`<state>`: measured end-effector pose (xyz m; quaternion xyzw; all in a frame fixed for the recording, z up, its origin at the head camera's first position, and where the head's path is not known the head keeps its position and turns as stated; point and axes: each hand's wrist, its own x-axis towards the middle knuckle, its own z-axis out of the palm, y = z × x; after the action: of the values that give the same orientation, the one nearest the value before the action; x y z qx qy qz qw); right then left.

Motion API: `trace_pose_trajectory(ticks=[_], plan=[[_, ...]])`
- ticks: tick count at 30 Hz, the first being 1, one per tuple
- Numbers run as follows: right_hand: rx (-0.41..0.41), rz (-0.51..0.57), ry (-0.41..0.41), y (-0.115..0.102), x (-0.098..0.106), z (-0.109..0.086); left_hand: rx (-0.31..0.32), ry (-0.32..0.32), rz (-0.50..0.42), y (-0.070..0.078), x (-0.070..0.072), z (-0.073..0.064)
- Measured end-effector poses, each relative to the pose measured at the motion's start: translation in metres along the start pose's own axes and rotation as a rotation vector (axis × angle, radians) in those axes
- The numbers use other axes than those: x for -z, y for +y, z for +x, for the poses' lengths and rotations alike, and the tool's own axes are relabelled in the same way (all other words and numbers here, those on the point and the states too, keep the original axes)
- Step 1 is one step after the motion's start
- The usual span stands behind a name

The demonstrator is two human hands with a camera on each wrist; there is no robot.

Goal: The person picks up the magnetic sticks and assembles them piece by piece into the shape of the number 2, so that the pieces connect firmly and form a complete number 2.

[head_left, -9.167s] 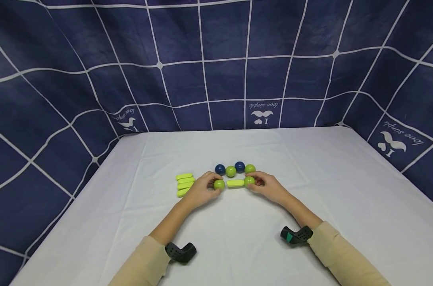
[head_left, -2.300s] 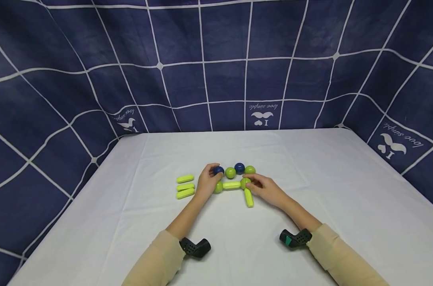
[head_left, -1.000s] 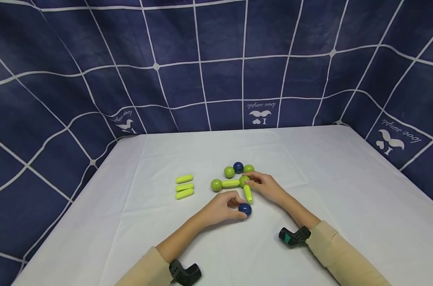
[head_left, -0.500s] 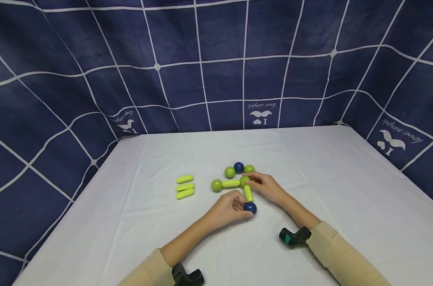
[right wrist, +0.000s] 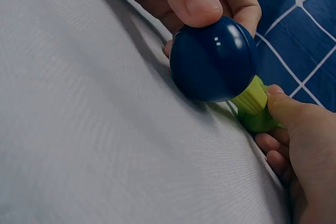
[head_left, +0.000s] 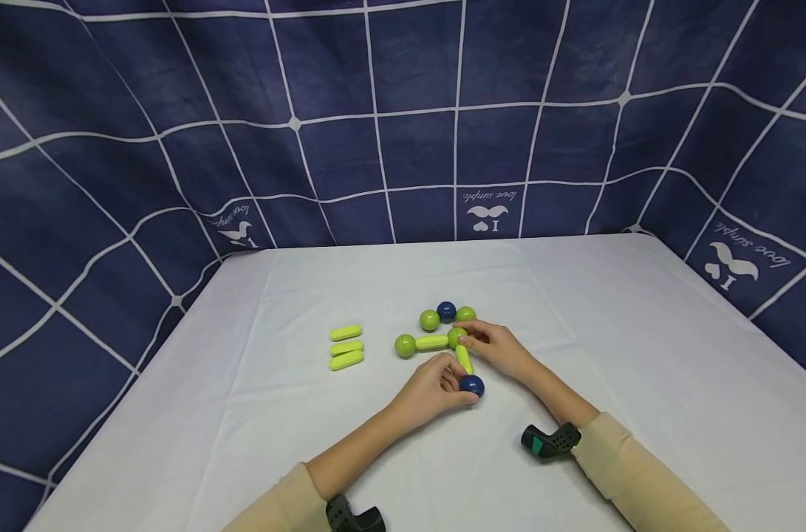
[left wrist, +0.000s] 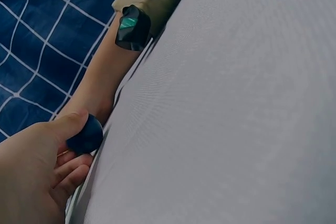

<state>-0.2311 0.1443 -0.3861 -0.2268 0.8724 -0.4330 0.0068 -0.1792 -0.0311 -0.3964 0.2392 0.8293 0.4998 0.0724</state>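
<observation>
In the head view my left hand (head_left: 429,393) pinches a dark blue ball (head_left: 472,386) between thumb and fingers. The ball sits at the near end of a yellow-green rod (head_left: 465,360), overlapping it in the right wrist view. That rod runs from a green ball (head_left: 456,338), which my right hand (head_left: 499,350) grips. A second yellow-green rod (head_left: 432,342) leads left from this ball to another green ball (head_left: 405,346). In the left wrist view, the blue ball (left wrist: 86,136) shows between thumb and curled fingers.
Behind the joined pieces lie a loose green ball (head_left: 429,320), a blue ball (head_left: 446,311) and another green ball (head_left: 465,315). Three loose yellow-green rods (head_left: 346,347) lie to the left. A white cloth (head_left: 296,443) covers the table, with a blue checked curtain (head_left: 416,140) behind.
My left hand took the blue ball from the back row and brought it to the near rod's end, lately shifting slightly right. Earlier, that rod joined the right green ball. My right hand stays there.
</observation>
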Motion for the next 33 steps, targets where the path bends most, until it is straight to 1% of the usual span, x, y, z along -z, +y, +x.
trace_pose_trajectory(ticks=[3,6,9,11,13,14,17,21,22,24,25,26,28,29,30,33], plan=[[0.006,0.0,0.001,0.015,-0.003,0.003,-0.007,-0.014,0.014,0.0,0.001,-0.001],[0.01,0.011,-0.003,0.021,-0.003,0.004,-0.03,-0.035,0.013,0.0,0.004,-0.001],[-0.007,0.02,-0.003,0.022,-0.003,0.004,-0.061,-0.048,0.016,0.0,0.012,0.0],[-0.02,0.015,-0.006,0.022,-0.003,0.004,-0.074,-0.037,0.013,0.0,0.02,0.001],[-0.036,0.01,-0.009,0.022,-0.003,0.004,-0.081,-0.004,0.022,-0.002,0.032,0.003],[-0.038,0.009,-0.011,0.022,-0.002,0.004,-0.08,0.023,0.027,-0.003,0.039,0.004],[-0.041,0.012,-0.011,0.022,-0.002,0.005,-0.064,0.136,0.063,-0.01,0.064,0.007],[0.012,0.027,-0.007,0.024,-0.002,0.003,-0.034,0.319,0.144,-0.027,0.1,0.008],[0.036,0.028,-0.001,0.025,-0.002,0.003,-0.019,0.355,0.164,-0.031,0.109,0.008],[0.058,0.034,0.001,0.026,-0.002,0.003,0.015,0.404,0.199,-0.041,0.124,0.005],[0.064,0.032,0.001,0.026,-0.002,0.002,0.04,0.415,0.215,-0.046,0.131,0.004],[0.048,0.029,0.002,0.025,-0.002,0.003,0.063,0.418,0.228,-0.051,0.137,0.002],[0.027,0.021,-0.002,0.025,-0.002,0.003,0.098,0.411,0.247,-0.061,0.145,-0.001],[-0.001,0.023,-0.008,0.025,-0.002,0.004,0.111,0.402,0.252,-0.065,0.148,-0.003],[-0.017,0.016,-0.013,0.019,-0.001,0.003,0.126,0.394,0.25,-0.069,0.15,-0.004],[-0.038,0.01,-0.02,0.018,-0.002,0.003,0.156,0.357,0.249,-0.078,0.153,-0.007]])
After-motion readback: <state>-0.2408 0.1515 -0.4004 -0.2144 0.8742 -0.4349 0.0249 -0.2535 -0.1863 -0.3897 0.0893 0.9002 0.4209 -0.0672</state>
